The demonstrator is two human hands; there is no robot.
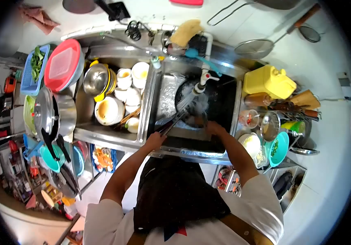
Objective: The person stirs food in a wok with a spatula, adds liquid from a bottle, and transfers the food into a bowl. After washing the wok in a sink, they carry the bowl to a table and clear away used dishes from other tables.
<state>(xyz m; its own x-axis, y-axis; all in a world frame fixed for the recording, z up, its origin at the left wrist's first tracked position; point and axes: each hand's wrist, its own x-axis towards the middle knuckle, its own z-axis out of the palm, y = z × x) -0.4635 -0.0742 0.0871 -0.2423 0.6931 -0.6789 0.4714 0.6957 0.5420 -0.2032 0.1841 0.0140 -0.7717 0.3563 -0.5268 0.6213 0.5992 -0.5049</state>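
Note:
My left hand [155, 141] is closed round the dark handle of a long utensil that reaches up into the right sink basin. My right hand [215, 128] is low in the same basin, beside something brownish in the water; its fingers are too unclear to read. Water runs from the faucet [200, 86] into a dark round pan [180, 97], splashing white. The wet metal bottom [167, 92] of the basin shows left of the pan. Splashing water hides the far end of the utensil.
The left basin holds stacked white bowls [109, 111] and steel bowls [95, 80]. Left of it are a large pot [66, 116] and a red lid [62, 65]. To the right stand a yellow jug [268, 83], a turquoise bowl [279, 149] and a white bowl [250, 143].

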